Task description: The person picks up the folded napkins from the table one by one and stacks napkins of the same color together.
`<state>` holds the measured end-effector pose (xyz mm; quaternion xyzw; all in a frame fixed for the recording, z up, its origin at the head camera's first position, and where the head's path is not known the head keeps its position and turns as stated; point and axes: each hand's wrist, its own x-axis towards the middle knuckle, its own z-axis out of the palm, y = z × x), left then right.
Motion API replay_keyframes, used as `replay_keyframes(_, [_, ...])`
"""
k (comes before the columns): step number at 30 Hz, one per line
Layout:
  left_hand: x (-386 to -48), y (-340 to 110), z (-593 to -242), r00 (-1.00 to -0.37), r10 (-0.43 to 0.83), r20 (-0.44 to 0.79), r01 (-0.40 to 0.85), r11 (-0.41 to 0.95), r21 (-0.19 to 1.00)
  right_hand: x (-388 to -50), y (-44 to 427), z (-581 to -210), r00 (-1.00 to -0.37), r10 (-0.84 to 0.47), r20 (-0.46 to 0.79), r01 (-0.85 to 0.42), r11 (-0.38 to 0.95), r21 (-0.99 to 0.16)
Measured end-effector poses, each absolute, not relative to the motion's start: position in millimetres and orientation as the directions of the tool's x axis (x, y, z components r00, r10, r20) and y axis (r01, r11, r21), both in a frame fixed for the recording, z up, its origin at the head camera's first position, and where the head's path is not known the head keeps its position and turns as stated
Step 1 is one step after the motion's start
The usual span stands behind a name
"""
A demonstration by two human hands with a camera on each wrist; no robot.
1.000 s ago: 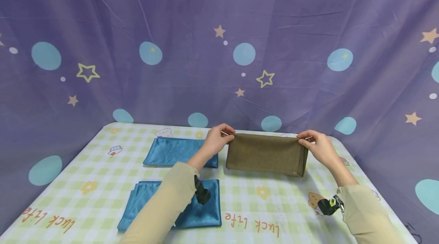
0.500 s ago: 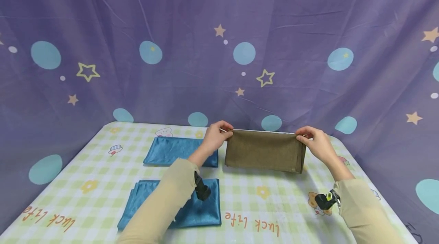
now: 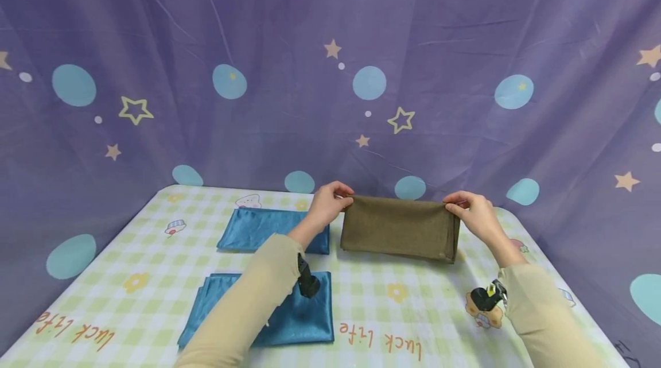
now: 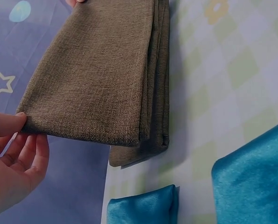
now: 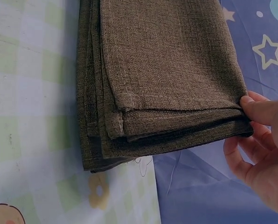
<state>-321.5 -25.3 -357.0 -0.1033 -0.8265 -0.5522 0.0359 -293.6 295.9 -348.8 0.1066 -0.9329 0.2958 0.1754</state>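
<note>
A folded brown cloth (image 3: 397,227) hangs between my two hands at the table's far side, its long top edge raised. My left hand (image 3: 326,206) pinches its upper left corner between thumb and fingers. The upper right corner is pinched by my right hand (image 3: 477,216). In the right wrist view the brown cloth (image 5: 167,60) shows several stacked layers along its short side. Beneath the held part, in the left wrist view, lies more folded brown fabric (image 4: 139,156); whether it is a separate piece I cannot tell.
A folded blue satin cloth (image 3: 263,229) lies at the back, left of the brown one. Nearer, another folded blue cloth (image 3: 304,316) is partly hidden by my left sleeve. A checked tablecloth (image 3: 382,322) covers the table. Behind its far edge hangs a purple curtain (image 3: 310,127).
Both hands have lifted the brown cloth slightly over the first half second, with a small shift left on the right side. Since then it has stayed nearly still. The blue cloths have not moved.
</note>
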Motion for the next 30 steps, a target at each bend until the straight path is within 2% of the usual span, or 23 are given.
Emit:
replay_keyframes(14, [-329, -16, -353, -0.967, 0.142, 0.214, 0.254, 0.428, 0.867, -297, 305, -349, -0.928, -0.041, 0.369, -0.257, 0.789, -0.558])
replay_keyframes(30, [-340, -17, -364, -0.973, 0.100, 0.209, 0.232, 0.400, 0.887, -304, 300, -354, -0.928, -0.049, 0.368, -0.263, 0.787, -0.558])
